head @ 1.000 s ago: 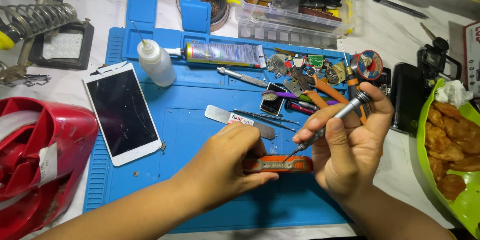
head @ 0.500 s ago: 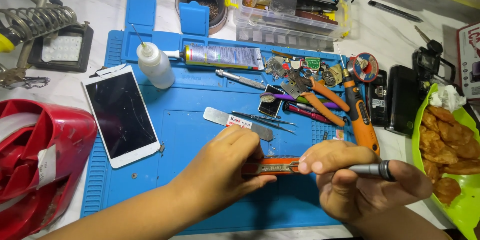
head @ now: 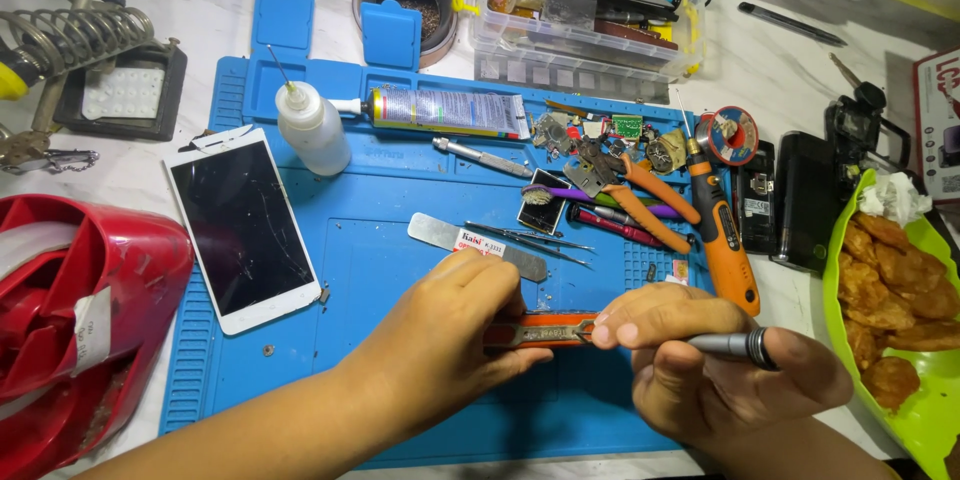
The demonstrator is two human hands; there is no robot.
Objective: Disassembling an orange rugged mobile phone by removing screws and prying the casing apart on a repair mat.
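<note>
My left hand (head: 450, 345) presses down on a small orange-edged device (head: 545, 330) lying on the blue work mat (head: 380, 270). My right hand (head: 700, 360) grips a slim grey screwdriver (head: 735, 344) held almost flat, its tip at the device's right end. The device's middle and left part are hidden under my left fingers. A white smartphone (head: 245, 225) with a cracked dark screen lies face up at the mat's left.
A white squeeze bottle (head: 312, 125), glue tube (head: 445, 110), metal pry tool (head: 475, 245), tweezers (head: 530, 237), orange pliers (head: 650, 202) and orange rotary tool (head: 722, 240) lie on the mat. Red casing (head: 70, 320) left; green food bowl (head: 900, 330) right; parts box (head: 580, 10) behind.
My right hand dropped from an upright grip to a near-flat one and brought the screwdriver tip down to the device's right end. My left hand stayed on the device.
</note>
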